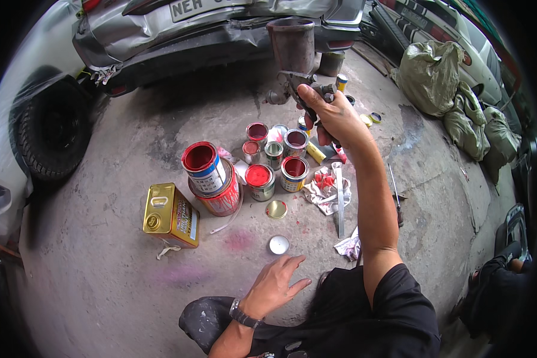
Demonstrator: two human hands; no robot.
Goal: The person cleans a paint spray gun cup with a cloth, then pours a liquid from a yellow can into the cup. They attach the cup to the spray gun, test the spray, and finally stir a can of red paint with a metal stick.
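Note:
Up in front of me, my right hand (342, 118) is closed around the handle of a spray gun (292, 83). A large grey, paint-stained cup sits upright on top of the gun, and its nozzle points left. My left hand (273, 287) is open and holds nothing, with its fingers apart above my lap. Just beyond its fingertips a small white round lid (278, 244) lies on the floor. Between the hands stand several opened paint cans, among them a can of bright red paint (259, 175) and a can with a dark red inside (294, 167).
A gold rectangular tin (172, 216) stands left of a stacked red-rimmed can (204, 164) on a paint-streaked bucket (225, 200). Stained rags (328, 190) and a metal ruler-like strip (339, 206) lie right. A dented car bumper (185, 51) is ahead; sacks (429, 77) stand far right.

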